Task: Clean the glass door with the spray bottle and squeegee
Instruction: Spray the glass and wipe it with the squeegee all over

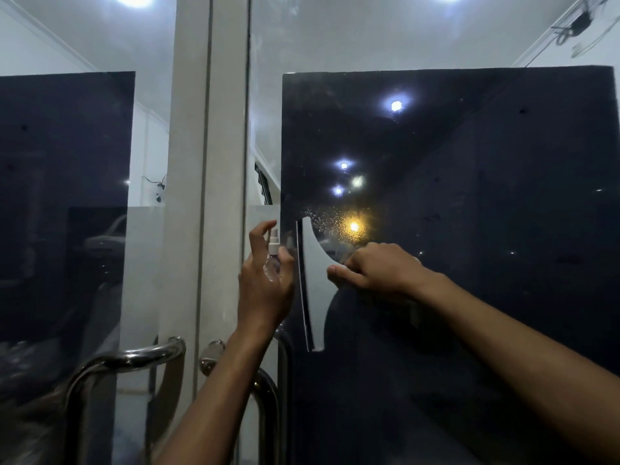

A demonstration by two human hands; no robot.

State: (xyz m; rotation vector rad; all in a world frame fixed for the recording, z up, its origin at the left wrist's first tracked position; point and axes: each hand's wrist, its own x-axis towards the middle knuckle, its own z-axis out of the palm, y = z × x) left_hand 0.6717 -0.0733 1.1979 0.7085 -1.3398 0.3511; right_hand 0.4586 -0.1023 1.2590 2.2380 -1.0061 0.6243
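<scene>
The glass door [469, 196] fills the right side, dark behind the pane, with lamps reflected in it. Spray droplets [330, 218] speckle the glass just above the squeegee. My right hand [375, 268] grips the handle of the white squeegee [313, 283], whose blade stands upright against the glass with its black rubber edge on the left. My left hand [265, 283] holds a small clear spray bottle [273, 251] upright, just left of the blade, with the forefinger raised over the nozzle.
A pale door frame [208, 196] runs vertically between the two panes. Chrome pull handles [134, 360] curve out below, near my left forearm. A second dark glass pane [63, 196] lies on the left.
</scene>
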